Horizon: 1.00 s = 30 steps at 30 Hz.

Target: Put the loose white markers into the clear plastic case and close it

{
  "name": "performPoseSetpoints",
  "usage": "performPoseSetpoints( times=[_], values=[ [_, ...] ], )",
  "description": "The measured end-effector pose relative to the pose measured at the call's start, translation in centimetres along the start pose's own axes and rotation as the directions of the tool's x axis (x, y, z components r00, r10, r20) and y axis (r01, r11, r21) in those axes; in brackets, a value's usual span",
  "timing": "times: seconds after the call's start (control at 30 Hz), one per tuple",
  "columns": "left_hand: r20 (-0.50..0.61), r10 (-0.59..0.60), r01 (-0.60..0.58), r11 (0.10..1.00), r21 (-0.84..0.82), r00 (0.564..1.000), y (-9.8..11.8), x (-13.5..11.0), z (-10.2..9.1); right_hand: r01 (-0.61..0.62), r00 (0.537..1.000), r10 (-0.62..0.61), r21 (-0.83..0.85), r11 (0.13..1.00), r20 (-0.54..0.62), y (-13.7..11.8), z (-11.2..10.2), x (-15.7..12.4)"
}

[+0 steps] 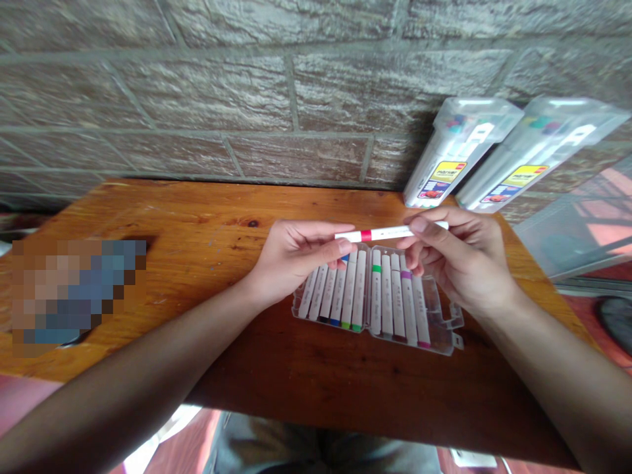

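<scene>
Bridging left grip, right grip; marker

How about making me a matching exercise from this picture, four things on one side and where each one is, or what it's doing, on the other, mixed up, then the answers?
Column one
1. Red-banded marker
2. Plastic case
3. Tall boxes
4. Left hand

Column two
A. Lying open on the table
B. Pinching the marker near its red band
C. Near the wall, at the back right
D. Held up in the air between two hands

Right pairs: 1-D, 2-A, 3-C, 4-B
</scene>
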<state>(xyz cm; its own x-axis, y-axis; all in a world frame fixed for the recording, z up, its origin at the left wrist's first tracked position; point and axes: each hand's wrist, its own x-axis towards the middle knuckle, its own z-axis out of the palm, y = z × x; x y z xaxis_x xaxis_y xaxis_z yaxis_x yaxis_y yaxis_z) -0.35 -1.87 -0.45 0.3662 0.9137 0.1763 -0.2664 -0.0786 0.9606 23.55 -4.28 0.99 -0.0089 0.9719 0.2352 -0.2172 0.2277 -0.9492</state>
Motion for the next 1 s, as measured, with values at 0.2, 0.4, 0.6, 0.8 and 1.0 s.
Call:
performPoseSetpoints(
  times=[0.2,0.4,0.6,0.8,1.0],
  values=[
    [0.045,-0.035,0.04,0.994,-0.103,0.998,-0.06,-0.1,-0.15,0.001,1.0,-0.001,0.005,1.0,-0.006,-0.13,0.08,-0.12],
    [0.035,-0.064,0.068,0.991,-0.118,0.997,0.2,-0.07,0.03,0.017,1.0,-0.017,-0.013,1.0,0.004,-0.05,0.01,-0.08],
    [-0.002,-0.065,0.064,0.996,-0.064,0.998,-0.09,-0.06,-0.09,0.016,1.0,-0.016,-0.04,0.999,0.009,0.04,0.03,-0.12],
    [-0.01,-0.05,0.05,0.999,0.003,0.999,-0.27,0.0,-0.29,0.025,0.999,-0.023,-0.067,0.997,0.024,0.06,-0.1,-0.23],
    [-0.017,-0.046,0.046,0.999,0.011,0.999,-0.12,0.12,-0.24,0.032,0.999,-0.029,-0.075,0.997,0.035,-0.01,-0.04,-0.27]
  ],
)
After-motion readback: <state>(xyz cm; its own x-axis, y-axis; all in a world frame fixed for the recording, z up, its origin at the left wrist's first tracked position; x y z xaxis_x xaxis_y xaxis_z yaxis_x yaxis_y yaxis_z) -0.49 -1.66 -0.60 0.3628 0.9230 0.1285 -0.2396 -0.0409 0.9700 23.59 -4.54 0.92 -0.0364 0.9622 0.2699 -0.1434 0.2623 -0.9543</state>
